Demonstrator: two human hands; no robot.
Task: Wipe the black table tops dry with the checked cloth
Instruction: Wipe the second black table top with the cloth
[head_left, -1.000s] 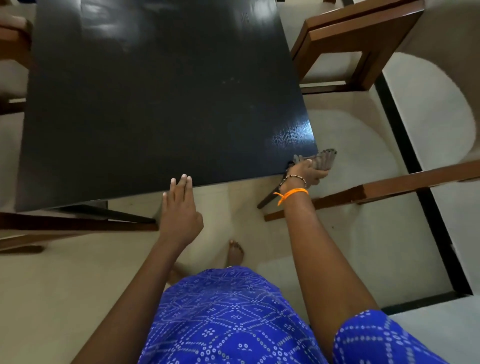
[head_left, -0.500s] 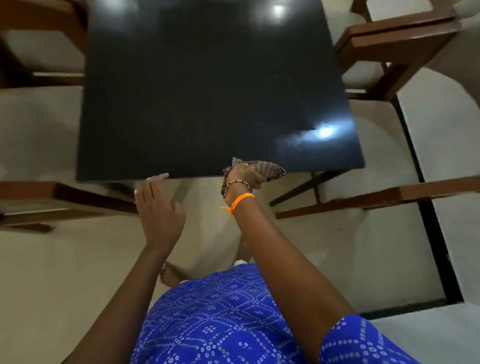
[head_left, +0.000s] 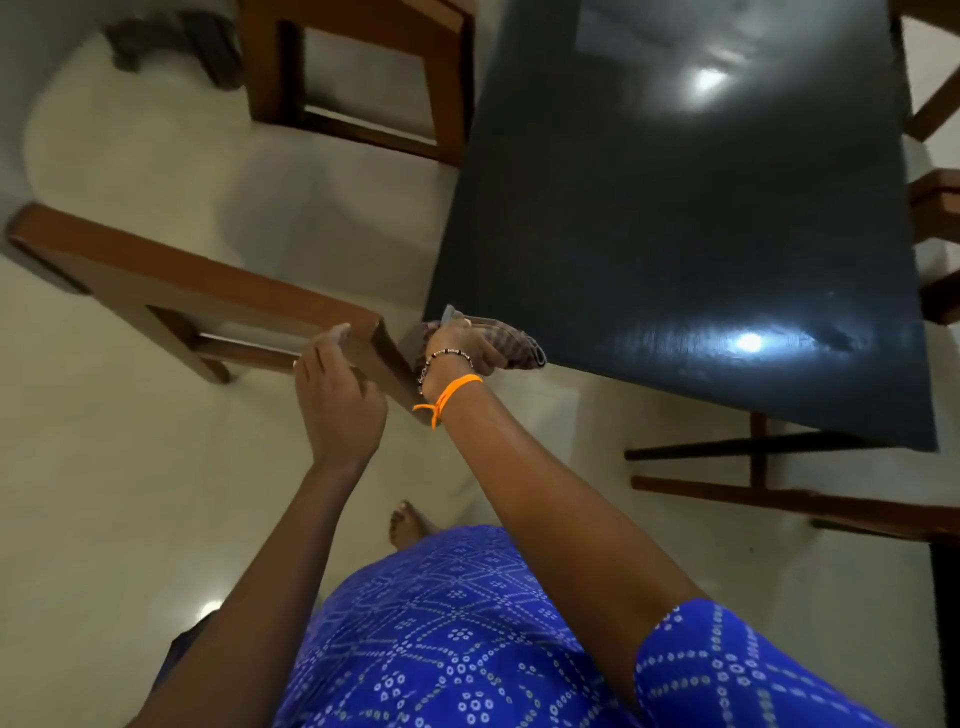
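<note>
A glossy black table top (head_left: 691, 208) fills the upper right, with light glare on it. My right hand (head_left: 462, 351), with a bead bracelet and an orange wrist thread, is shut on the folded checked cloth (head_left: 511, 345) at the table's near left corner. My left hand (head_left: 337, 395) rests against the corner of a brown wooden chair back (head_left: 208, 291) just left of the table, fingers curled over its top edge.
A second wooden chair (head_left: 363, 73) stands at the far left of the table. More chair parts (head_left: 935, 218) show along the right edge. A wooden rail and black table legs (head_left: 753, 483) lie below the near edge. Pale tiled floor surrounds everything.
My right hand has slid the cloth leftward along the near edge to the left corner. My left hand has moved off the table edge onto the chair back. The view swung left.
</note>
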